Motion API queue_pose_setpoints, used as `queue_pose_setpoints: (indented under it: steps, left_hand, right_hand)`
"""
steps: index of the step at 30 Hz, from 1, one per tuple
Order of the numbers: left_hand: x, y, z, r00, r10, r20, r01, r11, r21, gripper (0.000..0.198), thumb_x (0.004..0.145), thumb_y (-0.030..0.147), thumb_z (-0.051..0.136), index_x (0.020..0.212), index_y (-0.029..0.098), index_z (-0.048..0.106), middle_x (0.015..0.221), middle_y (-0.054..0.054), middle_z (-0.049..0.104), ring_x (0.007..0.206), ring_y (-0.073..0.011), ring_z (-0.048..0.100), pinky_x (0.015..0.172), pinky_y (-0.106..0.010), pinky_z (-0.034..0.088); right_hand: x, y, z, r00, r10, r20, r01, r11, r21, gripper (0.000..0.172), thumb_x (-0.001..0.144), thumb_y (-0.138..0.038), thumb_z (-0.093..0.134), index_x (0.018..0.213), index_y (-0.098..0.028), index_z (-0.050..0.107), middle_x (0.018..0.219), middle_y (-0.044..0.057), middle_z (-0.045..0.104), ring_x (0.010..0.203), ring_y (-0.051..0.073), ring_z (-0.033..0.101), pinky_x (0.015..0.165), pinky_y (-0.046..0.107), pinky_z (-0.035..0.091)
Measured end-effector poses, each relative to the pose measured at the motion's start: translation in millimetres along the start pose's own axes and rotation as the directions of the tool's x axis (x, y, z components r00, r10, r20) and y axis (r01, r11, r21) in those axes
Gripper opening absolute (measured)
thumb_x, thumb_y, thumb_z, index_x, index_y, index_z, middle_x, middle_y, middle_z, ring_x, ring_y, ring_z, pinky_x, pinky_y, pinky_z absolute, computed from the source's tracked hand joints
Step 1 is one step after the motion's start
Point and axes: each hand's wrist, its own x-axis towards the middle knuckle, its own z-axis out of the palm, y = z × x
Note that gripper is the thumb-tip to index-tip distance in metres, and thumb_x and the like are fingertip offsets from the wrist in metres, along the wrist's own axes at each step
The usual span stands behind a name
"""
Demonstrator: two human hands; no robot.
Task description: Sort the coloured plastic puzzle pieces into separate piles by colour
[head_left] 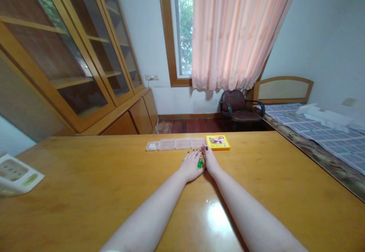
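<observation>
From the head camera, a person's two bare forearms reach out over a wide wooden counter (114, 172). The left hand (190, 166) and the right hand (210, 160) lie palm down, close together, with dark-painted nails. A small green piece (200, 163) shows in the narrow gap between them, touching both hands or nearly so. Neither grip looks wide, but I cannot tell whether either hand is actually holding that piece.

Just ahead of the fingers, a long clear plastic box (173, 144) with several compartments lies flat on the counter. Beside its right end sits a flat yellow box (218, 142) with a printed label, just above the right hand. A folded paper (17, 176) rests at the counter's left edge.

Past the counter, a wooden glass-fronted cabinet (71, 54) stands along the left wall. A pink curtain (239, 31) hangs over part of a window (185, 27), above a dark office chair (238, 107). To the right is a bed (322, 137) with a checked cover.
</observation>
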Motion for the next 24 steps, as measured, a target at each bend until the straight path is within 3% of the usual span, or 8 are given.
queue_pose_setpoints:
  steps: [4,10,14,24]
  left_hand:
    - [-1,1,2.5,0.996,0.068,-0.063,-0.070,0.997,-0.034,0.050,0.082,0.030,0.051,0.129,0.017,0.043,0.131,-0.011,0.051,0.121,-0.0235,0.046,0.107,-0.039,0.031]
    - [-5,1,3.4,0.997,-0.001,-0.080,-0.002,0.999,-0.042,0.037,0.081,0.022,0.054,0.117,0.019,0.049,0.120,-0.008,0.055,0.112,-0.0216,0.048,0.099,-0.036,0.036]
    - [-5,2,2.8,0.995,-0.031,-0.098,0.034,0.999,0.034,0.024,0.087,0.024,0.046,0.110,0.021,0.052,0.113,-0.006,0.056,0.107,-0.0214,0.049,0.094,-0.037,0.037]
    - [-6,9,0.1,0.984,-0.159,-0.076,0.172,0.963,0.209,0.026,0.089,0.025,0.037,0.106,0.015,0.055,0.100,-0.012,0.060,0.095,-0.0260,0.056,0.081,-0.040,0.043]
  right_hand:
    - [-8,-7,9,0.999,0.052,-0.012,-0.050,0.989,0.136,0.059,0.082,-0.063,0.038,0.114,-0.017,0.055,0.118,0.012,0.061,0.111,0.023,0.055,0.097,0.038,0.042]
    - [-13,-7,16,0.992,0.124,0.001,-0.122,0.974,0.190,0.059,0.079,-0.068,0.040,0.101,-0.018,0.061,0.110,0.012,0.065,0.107,0.025,0.058,0.094,0.040,0.044]
    - [-10,-3,16,0.973,0.232,-0.011,-0.219,0.931,0.292,0.060,0.079,-0.067,0.035,0.100,-0.017,0.060,0.107,0.014,0.067,0.103,0.025,0.061,0.089,0.040,0.048]
    - [-16,-3,23,0.973,0.230,0.001,-0.222,0.939,0.264,0.053,0.076,-0.063,0.038,0.094,-0.018,0.061,0.104,0.011,0.068,0.101,0.025,0.061,0.086,0.037,0.049]
